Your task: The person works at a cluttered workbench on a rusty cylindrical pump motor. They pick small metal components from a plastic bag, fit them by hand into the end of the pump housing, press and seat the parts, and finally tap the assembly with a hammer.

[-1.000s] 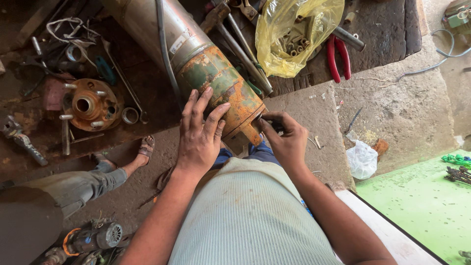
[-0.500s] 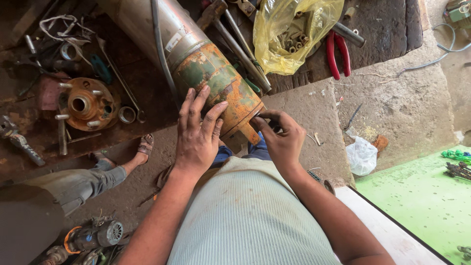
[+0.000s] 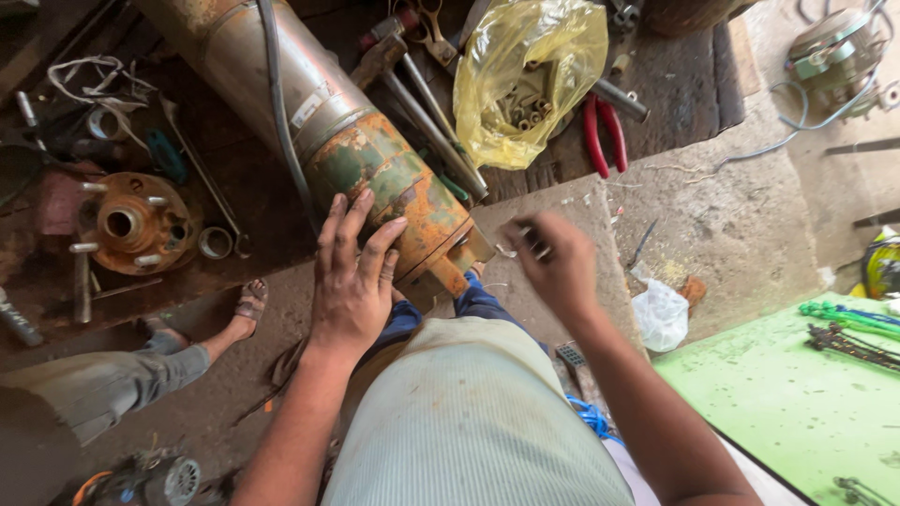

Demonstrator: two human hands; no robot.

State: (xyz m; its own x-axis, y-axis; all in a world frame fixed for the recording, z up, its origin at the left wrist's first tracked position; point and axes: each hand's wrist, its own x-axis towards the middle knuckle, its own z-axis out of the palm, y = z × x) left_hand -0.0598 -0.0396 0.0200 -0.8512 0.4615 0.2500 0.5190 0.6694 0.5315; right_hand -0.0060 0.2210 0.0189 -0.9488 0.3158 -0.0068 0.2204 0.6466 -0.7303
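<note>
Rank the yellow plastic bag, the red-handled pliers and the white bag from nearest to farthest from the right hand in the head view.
From the right hand:
1. White bag, just to its right on the floor.
2. Red-handled pliers, above it.
3. Yellow plastic bag, above, roughly level with the pliers; too close to call.

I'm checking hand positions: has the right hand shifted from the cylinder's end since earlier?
Yes. The right hand has pulled rightward, away from the rusty cylinder's end; it is blurred.

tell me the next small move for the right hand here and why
Probably bring the right hand back to the rusty end of the big cylinder. It is blurred, off the end, pinching something small, while the left hand lies flat on the cylinder, steadying it.
</note>
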